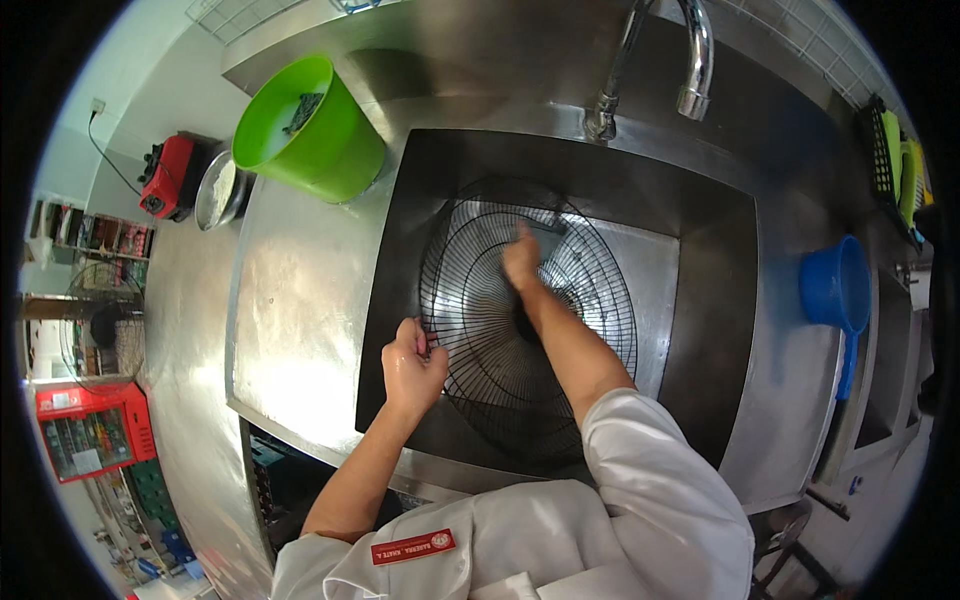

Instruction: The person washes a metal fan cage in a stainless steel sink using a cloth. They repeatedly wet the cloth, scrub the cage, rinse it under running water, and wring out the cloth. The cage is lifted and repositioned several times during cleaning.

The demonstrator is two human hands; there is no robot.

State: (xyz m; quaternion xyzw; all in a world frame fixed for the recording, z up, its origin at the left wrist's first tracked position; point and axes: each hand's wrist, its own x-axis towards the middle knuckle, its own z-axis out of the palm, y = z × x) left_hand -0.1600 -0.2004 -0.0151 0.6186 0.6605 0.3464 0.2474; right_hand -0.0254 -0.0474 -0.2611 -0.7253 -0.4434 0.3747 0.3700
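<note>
A round black wire fan guard (480, 300) lies tilted in a stainless steel sink (705, 315). My left hand (414, 367) is closed around the guard's left rim. Near the middle top of the guard, my right hand (523, 255) is blurred and presses on or over the wires, with a dark greyish thing (550, 238), perhaps a cloth, beside its fingers. Whether my right hand grips that thing does not show clearly. A dark round hub sits at the guard's centre, partly behind my right forearm.
A green bucket (352, 142) with a dark cloth in it stands left behind the sink. The chrome faucet (697, 75) arches over the back edge. A blue dipper (832, 281) rests at the right. A metal bowl (217, 191) and a red appliance (169, 176) stand far left.
</note>
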